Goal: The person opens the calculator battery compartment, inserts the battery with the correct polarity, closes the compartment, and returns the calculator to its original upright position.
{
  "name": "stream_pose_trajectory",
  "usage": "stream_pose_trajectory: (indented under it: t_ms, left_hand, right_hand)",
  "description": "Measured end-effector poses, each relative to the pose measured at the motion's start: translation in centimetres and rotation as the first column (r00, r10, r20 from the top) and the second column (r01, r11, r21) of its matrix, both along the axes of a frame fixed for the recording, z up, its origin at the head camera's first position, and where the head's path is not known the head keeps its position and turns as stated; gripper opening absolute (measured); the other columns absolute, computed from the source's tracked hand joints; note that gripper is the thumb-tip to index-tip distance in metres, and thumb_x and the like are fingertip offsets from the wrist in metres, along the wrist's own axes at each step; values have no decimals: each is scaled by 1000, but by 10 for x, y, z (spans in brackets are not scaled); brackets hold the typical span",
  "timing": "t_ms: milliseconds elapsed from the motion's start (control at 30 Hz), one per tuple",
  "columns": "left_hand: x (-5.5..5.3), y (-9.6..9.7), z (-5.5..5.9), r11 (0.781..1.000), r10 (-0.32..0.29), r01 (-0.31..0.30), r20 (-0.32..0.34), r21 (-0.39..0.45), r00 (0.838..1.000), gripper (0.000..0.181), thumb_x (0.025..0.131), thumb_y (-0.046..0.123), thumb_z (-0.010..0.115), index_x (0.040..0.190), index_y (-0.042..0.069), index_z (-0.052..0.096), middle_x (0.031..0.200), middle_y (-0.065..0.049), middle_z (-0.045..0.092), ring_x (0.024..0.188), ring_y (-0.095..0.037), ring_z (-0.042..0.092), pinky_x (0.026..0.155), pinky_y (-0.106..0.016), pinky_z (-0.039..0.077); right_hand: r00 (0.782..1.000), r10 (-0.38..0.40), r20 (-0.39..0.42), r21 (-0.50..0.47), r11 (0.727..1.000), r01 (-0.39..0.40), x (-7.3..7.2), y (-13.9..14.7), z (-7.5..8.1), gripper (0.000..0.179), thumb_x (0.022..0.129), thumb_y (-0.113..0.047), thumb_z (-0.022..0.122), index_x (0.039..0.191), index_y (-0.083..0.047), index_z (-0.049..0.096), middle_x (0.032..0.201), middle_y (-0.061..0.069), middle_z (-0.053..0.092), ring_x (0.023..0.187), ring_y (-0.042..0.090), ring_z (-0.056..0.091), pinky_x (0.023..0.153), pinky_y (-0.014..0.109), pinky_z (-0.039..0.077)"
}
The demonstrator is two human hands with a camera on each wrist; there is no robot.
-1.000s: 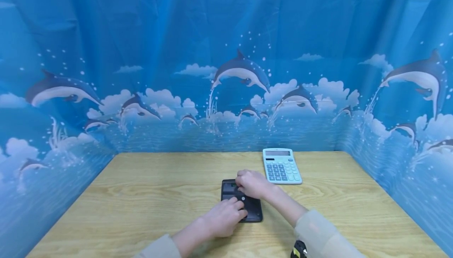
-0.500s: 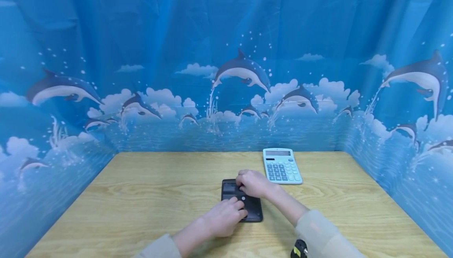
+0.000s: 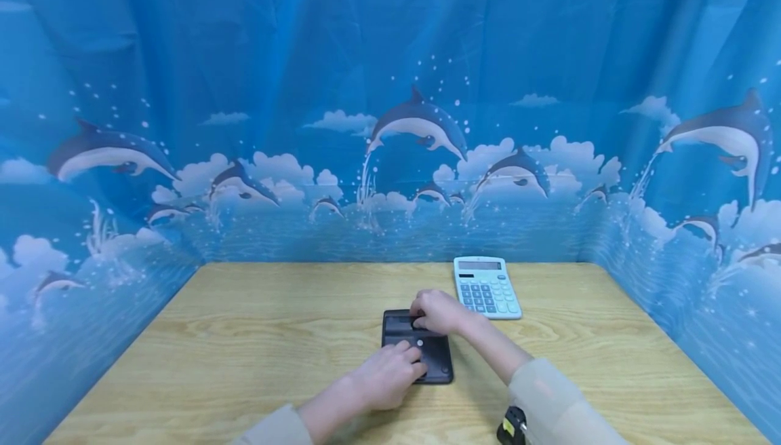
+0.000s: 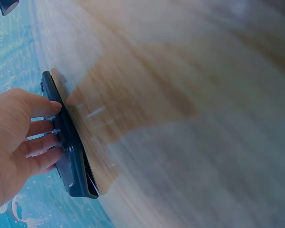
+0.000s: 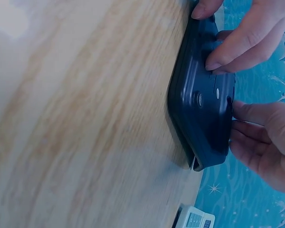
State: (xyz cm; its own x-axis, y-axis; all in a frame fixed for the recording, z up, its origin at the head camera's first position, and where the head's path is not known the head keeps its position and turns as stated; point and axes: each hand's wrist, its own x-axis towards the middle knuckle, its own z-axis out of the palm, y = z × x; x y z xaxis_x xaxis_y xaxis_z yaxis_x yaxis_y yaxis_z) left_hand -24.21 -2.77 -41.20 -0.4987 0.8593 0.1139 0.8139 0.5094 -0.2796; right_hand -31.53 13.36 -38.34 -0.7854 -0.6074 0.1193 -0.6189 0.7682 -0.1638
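A black calculator [image 3: 436, 362] lies face down on the wooden table, its thicker end away from me. A small pale round spot marks its back. My left hand [image 3: 390, 372] holds the nearer part, with bent fingers on the back and the thumb [image 4: 48, 108] at the edge. At the far end my right hand [image 3: 438, 311] has its fingers curled against the back. In the right wrist view, the thumb and fingertips of this right hand [image 5: 270, 137] meet the calculator's raised end. Whatever lies between them is hidden.
A light blue calculator [image 3: 486, 287] lies face up beyond my right hand, near the table's back edge. Beside my right sleeve is a black object [image 3: 511, 426] with a yellow patch. A blue dolphin-print curtain [image 3: 342, 126] surrounds the wooden table [image 3: 256, 336].
My right hand has shifted slightly right at the calculator's far end. A green patch seen there one second ago no longer shows. My left hand has stayed in place.
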Motion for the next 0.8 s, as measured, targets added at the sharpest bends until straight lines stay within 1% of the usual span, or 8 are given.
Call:
stream_pose_trajectory:
  t_ms: [200,467,633,800]
  left_hand:
    - [0,0,-1,1000,-1,1,10,-4,1000,29,77,16,69,105,20,67,101,4,58,89,-11,51,72,-22,46]
    - [0,1,0,1000,3,-3,-12,-6,1000,29,76,16,69,104,20,67,97,4,58,86,-10,51,70,-21,46]
    - [0,1,0,1000,11,-11,4,-12,1000,29,76,16,69,105,20,67,97,4,58,87,-10,50,70,-21,46]
    - [0,1,0,1000,3,-2,14,-8,1000,28,77,15,68,104,20,67,96,4,58,85,-10,50,68,-20,45]
  right_hand:
    - [998,-39,51,-21,999,40,-1,0,0,14,80,-11,70,94,-6,70,84,0,59,77,14,56,68,29,48]
    - [997,-44,59,-14,999,45,-1,-1,1,15,80,-11,70,95,-7,70,85,0,59,78,14,55,69,29,48]
    - [996,-55,74,-10,998,56,-2,-2,1,16,81,-11,70,96,-7,70,86,0,59,79,14,56,70,29,48]
    - [993,-58,102,-14,998,60,-2,-3,3,15,81,-11,70,95,-8,70,86,0,60,79,14,56,70,30,48]
